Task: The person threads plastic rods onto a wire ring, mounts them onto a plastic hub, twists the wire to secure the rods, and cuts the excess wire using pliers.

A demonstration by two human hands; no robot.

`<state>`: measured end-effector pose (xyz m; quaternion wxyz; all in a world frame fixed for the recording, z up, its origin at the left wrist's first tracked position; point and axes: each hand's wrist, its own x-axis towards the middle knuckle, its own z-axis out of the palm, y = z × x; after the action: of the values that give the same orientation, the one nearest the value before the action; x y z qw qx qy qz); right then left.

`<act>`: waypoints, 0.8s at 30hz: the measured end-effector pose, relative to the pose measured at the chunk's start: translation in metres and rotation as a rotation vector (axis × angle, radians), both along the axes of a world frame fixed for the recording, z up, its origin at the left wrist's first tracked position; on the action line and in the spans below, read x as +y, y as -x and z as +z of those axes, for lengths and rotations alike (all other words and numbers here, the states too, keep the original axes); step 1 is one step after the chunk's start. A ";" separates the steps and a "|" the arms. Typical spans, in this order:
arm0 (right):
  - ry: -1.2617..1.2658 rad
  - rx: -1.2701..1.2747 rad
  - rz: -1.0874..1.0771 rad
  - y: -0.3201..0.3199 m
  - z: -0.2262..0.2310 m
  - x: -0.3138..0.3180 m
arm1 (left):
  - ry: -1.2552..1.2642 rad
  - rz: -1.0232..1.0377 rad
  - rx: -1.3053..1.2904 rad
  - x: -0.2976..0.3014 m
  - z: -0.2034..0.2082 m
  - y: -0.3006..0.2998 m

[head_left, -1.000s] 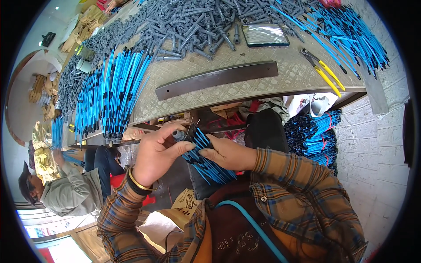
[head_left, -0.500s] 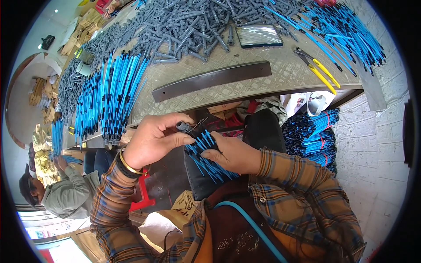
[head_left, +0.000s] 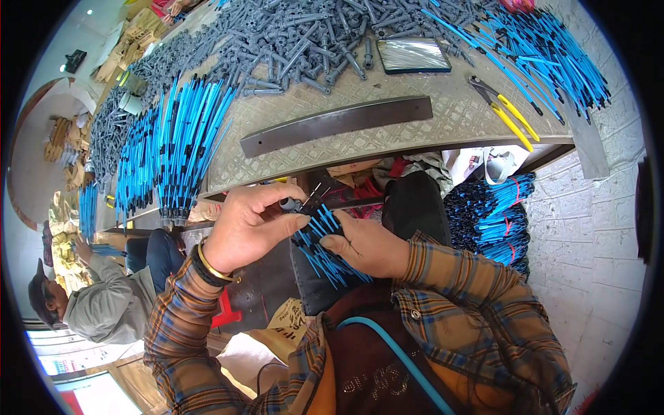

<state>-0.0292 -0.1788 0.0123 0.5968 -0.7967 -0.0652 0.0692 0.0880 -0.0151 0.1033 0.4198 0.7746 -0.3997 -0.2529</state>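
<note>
My left hand (head_left: 242,227) is closed, thumb and forefinger pinching a grey plastic tube (head_left: 290,205) with a round open end. My right hand (head_left: 373,245) is closed around a bundle of thin blue rods (head_left: 319,254) with black parts. The two hands nearly meet above a dark padded surface, and the tube sits against the top of the bundle. Thin metal-looking pins (head_left: 318,191) stick up between them; my fingers hide what they are fixed to.
The bench (head_left: 297,111) carries a heap of grey plastic tubes (head_left: 304,41), a dark metal bar (head_left: 339,124), yellow-handled pliers (head_left: 508,114), a shallow tray (head_left: 413,55) and blue rods (head_left: 194,138). Tied bundles (head_left: 494,221) lie lower right. A person (head_left: 104,297) works at left.
My left hand has shifted slightly right and down with the grey tube. The pins between my hands show more plainly. My right hand keeps its hold. The person at left has moved a little.
</note>
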 end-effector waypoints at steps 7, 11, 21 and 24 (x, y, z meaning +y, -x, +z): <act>-0.179 -0.047 0.406 -0.036 -0.016 -0.019 | -0.090 -0.066 0.262 0.011 0.011 -0.017; -0.195 0.068 0.547 -0.044 -0.022 -0.020 | -0.042 -0.014 0.306 0.010 0.003 -0.012; -0.124 0.082 0.364 -0.039 -0.018 -0.006 | -0.154 0.128 0.039 0.008 -0.010 0.002; -0.086 0.062 0.269 -0.035 -0.021 -0.002 | -0.083 0.176 0.045 0.007 -0.017 0.002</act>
<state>0.0060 -0.1807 -0.0086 0.6174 -0.7520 -0.1560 0.1701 0.0863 -0.0085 0.0866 0.4170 0.8175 -0.3097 -0.2487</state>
